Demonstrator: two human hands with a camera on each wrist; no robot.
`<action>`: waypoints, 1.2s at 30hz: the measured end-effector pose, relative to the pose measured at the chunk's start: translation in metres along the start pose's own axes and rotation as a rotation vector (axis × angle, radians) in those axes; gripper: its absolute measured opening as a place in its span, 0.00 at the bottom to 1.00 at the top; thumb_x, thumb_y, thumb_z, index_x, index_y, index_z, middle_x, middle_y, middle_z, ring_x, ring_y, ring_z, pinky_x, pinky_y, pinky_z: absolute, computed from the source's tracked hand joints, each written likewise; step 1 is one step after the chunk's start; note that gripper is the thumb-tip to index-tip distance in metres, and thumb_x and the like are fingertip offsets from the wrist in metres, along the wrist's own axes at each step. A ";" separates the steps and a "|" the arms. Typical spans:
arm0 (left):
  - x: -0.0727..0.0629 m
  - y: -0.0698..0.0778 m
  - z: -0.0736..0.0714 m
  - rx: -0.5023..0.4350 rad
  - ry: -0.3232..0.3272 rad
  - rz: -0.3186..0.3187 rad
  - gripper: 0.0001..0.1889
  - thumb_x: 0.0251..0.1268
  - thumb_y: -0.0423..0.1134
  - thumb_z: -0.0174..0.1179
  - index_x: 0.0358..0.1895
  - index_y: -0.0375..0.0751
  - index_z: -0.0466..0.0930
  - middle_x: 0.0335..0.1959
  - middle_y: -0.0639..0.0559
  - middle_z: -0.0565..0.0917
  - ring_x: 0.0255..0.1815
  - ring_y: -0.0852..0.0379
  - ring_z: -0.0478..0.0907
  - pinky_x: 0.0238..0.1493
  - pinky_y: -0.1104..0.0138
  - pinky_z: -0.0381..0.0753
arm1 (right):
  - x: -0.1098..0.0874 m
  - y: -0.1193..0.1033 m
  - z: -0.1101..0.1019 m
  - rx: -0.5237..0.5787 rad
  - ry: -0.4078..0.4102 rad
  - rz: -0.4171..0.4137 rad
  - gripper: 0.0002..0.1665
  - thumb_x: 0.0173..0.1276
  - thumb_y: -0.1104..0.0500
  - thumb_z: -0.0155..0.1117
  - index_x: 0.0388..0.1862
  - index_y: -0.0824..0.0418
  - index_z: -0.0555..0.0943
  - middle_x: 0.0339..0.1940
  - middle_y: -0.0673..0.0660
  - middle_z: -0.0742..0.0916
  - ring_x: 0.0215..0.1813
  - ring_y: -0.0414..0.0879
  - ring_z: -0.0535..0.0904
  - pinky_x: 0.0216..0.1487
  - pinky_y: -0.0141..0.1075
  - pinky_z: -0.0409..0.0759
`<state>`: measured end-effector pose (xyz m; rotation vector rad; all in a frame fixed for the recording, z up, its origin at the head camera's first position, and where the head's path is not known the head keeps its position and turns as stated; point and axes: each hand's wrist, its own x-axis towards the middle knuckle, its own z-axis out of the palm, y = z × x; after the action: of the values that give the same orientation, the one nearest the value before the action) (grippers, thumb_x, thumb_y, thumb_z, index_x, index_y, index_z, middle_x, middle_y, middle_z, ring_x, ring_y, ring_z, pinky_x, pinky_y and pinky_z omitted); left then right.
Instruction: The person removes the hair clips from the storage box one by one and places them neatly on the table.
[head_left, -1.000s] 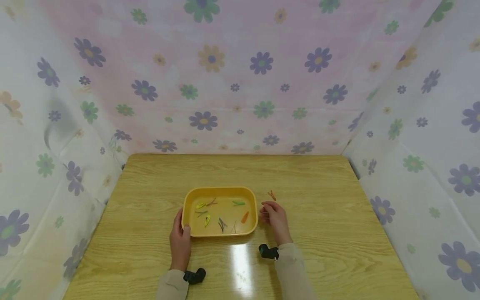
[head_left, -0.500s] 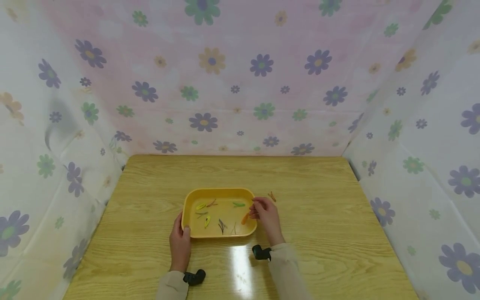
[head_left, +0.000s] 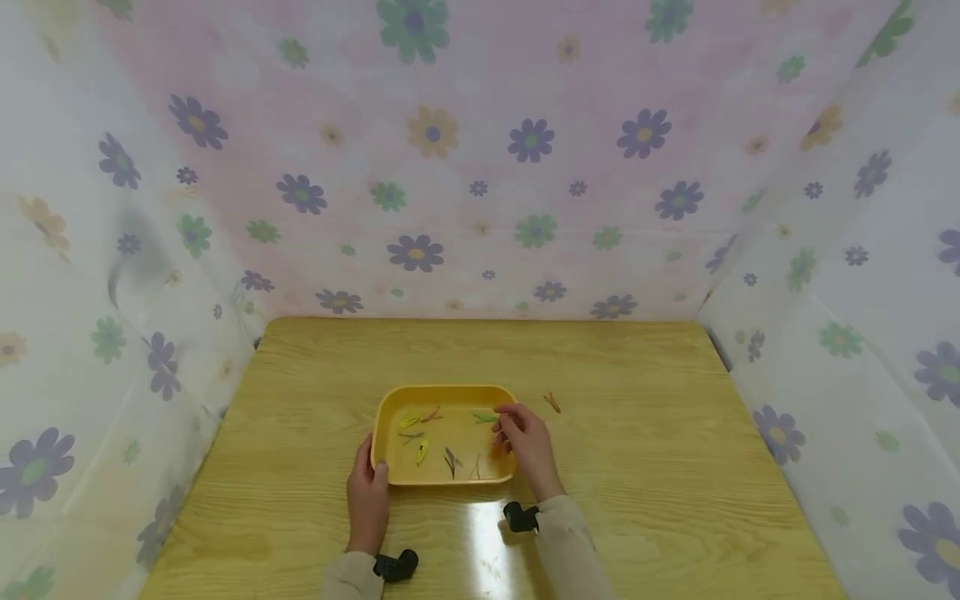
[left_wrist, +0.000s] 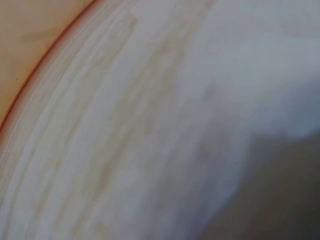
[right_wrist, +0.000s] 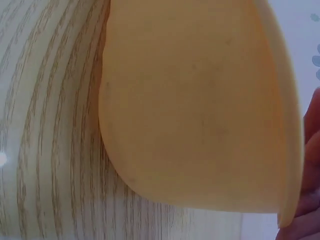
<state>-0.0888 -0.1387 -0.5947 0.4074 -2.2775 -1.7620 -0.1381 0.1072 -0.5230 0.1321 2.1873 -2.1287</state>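
Note:
My left hand (head_left: pixel 367 502) grips the left end of a shallow yellow tray (head_left: pixel 442 481), thumb at its rim and fingers along the outer side. Over the tray's right end is my right hand (head_left: pixel 528 442), fingers bent above a blurred orange hair clip (head_left: pixel 498 447); whether they pinch anything is hidden. Several hair clips lie scattered inside, among them a green one (head_left: pixel 484 418), a yellow snap clip (head_left: pixel 422 452) and a dark one (head_left: pixel 452 461). The right wrist view shows the tray's outer wall (right_wrist: pixel 190 110) with fingers (right_wrist: pixel 311 160) beyond its rim.
One orange-brown hair clip (head_left: pixel 552 402) lies on the wooden table (head_left: pixel 645 467), right of the tray. Flowered cloth (head_left: pixel 480 167) walls in the table's back and sides. The left wrist view is mostly blurred.
My right hand has moved left from beside the tray to over its right end. My left hand keeps its grip on the tray. The whole head view has shifted slightly.

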 end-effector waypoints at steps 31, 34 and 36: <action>0.000 -0.008 -0.001 -0.014 0.004 0.057 0.25 0.65 0.34 0.42 0.65 0.56 0.59 0.63 0.58 0.64 0.62 0.61 0.61 0.53 0.81 0.64 | 0.003 0.014 0.018 -1.174 -0.213 -0.408 0.09 0.63 0.53 0.55 0.40 0.47 0.81 0.16 0.39 0.76 0.12 0.33 0.61 0.11 0.28 0.59; -0.001 -0.009 0.000 -0.013 0.001 0.051 0.25 0.65 0.35 0.43 0.65 0.57 0.60 0.63 0.59 0.64 0.61 0.63 0.62 0.54 0.77 0.65 | 0.002 0.017 0.019 -1.228 -0.207 -0.437 0.10 0.62 0.54 0.54 0.38 0.45 0.82 0.14 0.40 0.75 0.11 0.35 0.57 0.10 0.29 0.52; -0.001 -0.009 0.001 -0.010 0.001 0.052 0.25 0.65 0.35 0.43 0.65 0.57 0.60 0.63 0.60 0.64 0.61 0.63 0.62 0.54 0.75 0.66 | 0.000 0.019 0.020 -1.262 -0.215 -0.436 0.10 0.62 0.55 0.54 0.38 0.45 0.82 0.11 0.41 0.74 0.11 0.36 0.55 0.10 0.29 0.50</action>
<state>-0.0875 -0.1400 -0.6034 0.3444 -2.2574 -1.7470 -0.1360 0.0876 -0.5428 -0.6483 3.0638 -0.4378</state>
